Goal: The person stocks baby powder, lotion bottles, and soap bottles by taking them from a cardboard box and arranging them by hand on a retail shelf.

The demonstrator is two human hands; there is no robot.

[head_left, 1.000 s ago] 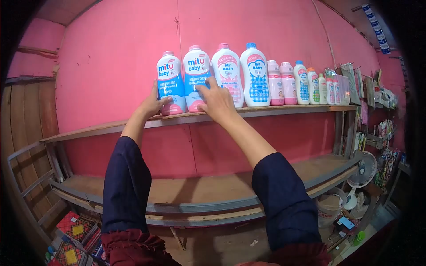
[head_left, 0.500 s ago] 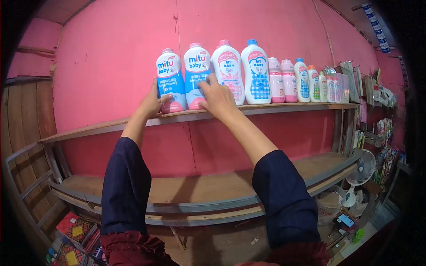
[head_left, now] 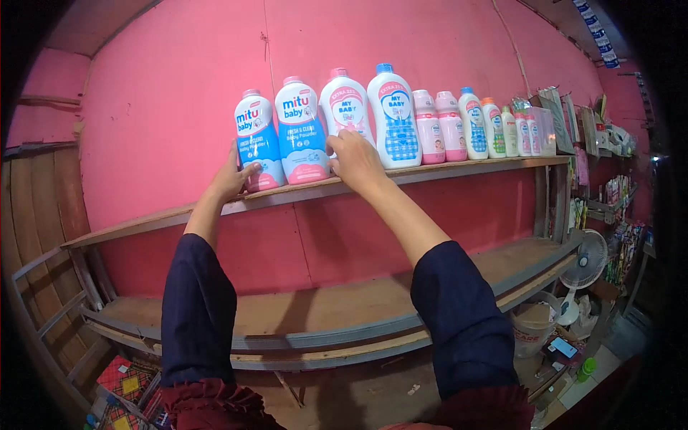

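While the left hand (head_left: 231, 179) grips the end bottle (head_left: 256, 150) and the right hand (head_left: 356, 161) rests spread on the third bottle (head_left: 345, 115), a nudge could topple the row off the shelf (head_left: 459, 167).

Blue-and-pink powder bottles (head_left: 279, 140) on a brown shelf (head_left: 444, 170) against a pink wall (head_left: 179, 86).

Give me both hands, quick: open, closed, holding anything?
Left hand: curled on the base of the leftmost Mitu bottle, gripping it on the shelf.
Right hand: open, fingers against the pink My Baby bottle, not closed around it.
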